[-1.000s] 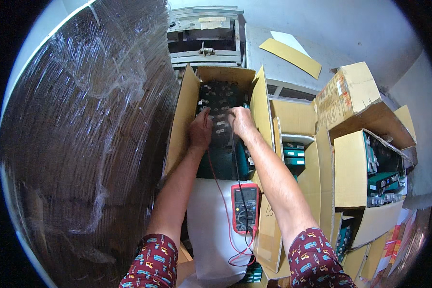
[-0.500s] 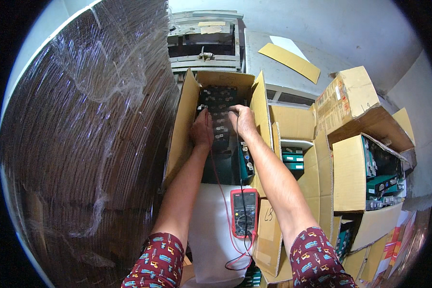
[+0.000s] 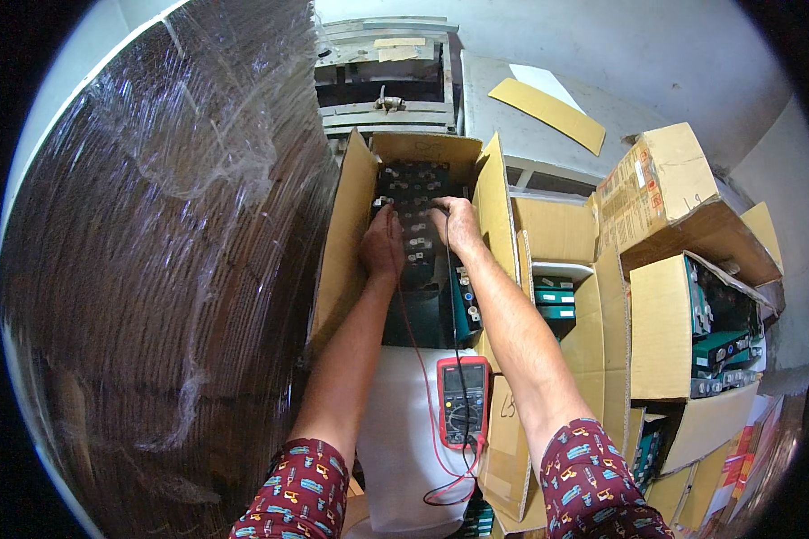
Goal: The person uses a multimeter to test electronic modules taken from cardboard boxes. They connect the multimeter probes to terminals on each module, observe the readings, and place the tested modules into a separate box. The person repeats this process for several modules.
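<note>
Both my arms reach into an open cardboard box [image 3: 344, 234] holding rows of dark battery cells [image 3: 415, 172] with metal terminals on top. My left hand [image 3: 383, 244] is closed on the red lead's test probe, near the left-hand terminals. My right hand [image 3: 461, 225] pinches the black lead's test probe over the right side of the same row. The fingers hide the probe tips, so contact cannot be made out. From the hands, a red lead [image 3: 413, 337] and a black lead [image 3: 454, 314] run down to a red and dark grey multimeter [image 3: 464, 402] at the box's near end.
A tall stack wrapped in clear film [image 3: 153, 287] stands close on the left. Right of me are open cartons [image 3: 661, 328] with green battery cells [image 3: 721, 349]. A white sheet [image 3: 391, 449] lies below the box. Behind stands a metal frame [image 3: 386, 117].
The scene has shifted slightly to the right in view. Both hands keep their places over the cells, with the leads still in them.
</note>
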`<state>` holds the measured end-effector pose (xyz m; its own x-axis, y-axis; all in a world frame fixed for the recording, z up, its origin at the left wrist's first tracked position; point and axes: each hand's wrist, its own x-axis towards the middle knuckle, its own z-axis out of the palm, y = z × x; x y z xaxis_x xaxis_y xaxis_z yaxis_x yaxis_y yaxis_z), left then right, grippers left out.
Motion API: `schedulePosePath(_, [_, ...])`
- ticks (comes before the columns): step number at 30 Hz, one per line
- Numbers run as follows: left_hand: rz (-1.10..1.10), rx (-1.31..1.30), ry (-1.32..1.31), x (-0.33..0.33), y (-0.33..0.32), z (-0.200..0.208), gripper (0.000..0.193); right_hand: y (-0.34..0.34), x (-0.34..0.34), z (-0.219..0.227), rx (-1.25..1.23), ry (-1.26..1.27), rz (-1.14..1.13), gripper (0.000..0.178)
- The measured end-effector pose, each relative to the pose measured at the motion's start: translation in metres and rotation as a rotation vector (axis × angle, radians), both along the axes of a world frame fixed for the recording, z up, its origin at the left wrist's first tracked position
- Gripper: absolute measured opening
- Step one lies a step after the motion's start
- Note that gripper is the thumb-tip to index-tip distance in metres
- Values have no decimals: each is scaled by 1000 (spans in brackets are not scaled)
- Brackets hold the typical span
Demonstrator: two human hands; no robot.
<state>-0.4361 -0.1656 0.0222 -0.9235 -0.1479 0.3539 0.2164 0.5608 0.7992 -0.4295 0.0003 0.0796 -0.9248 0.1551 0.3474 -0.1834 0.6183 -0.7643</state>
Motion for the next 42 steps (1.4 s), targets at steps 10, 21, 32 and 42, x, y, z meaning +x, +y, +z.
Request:
schedulePosePath(10, [0,-46,3,5,2,6,38,0,-4,-7,-47,-61,47,24])
schedulePosePath(21, [14,-88,-8,4,-1,7,37,-1,-6,-6,116,-10,63,19])
schedulePosePath(32, [-27,-101,-24,6,-1,17,34,-5,-8,-4,141,-121,-11,16])
schedulePosePath(42, [-6,-130,-59,7,-1,17,36,-6,-8,0,144,-162,-23,13])
